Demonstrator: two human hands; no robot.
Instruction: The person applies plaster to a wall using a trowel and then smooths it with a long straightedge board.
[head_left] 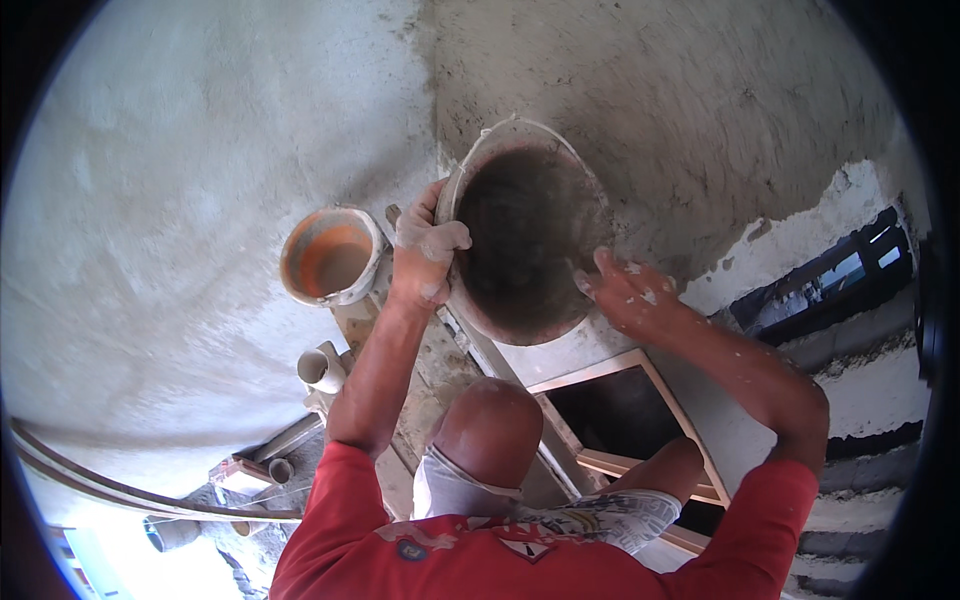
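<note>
My left hand (425, 250) is wrapped round the left rim of a large round bucket (517, 336), whose wire handle stands up along the back and whose inside is coated dark grey. My right hand (620, 285), speckled with pale plaster, is at the bucket's right side with bent fingertips over the opening; what they hold, if anything, is too dim to make out. Left of the large bucket, a smaller orange-lined bucket (340, 217) sits on wooden planks (410, 410). Below my forearms, my bare bent knee (485, 430) shows, with cloth bunched beside it.
A white pipe piece (320, 370) lies by the planks. A wooden-framed opening (640, 370) is below the bucket. Plastered walls (170, 180) surround the work. A dark slotted opening (820, 275) is at right. Curved rails (120, 485) and debris lie at lower left.
</note>
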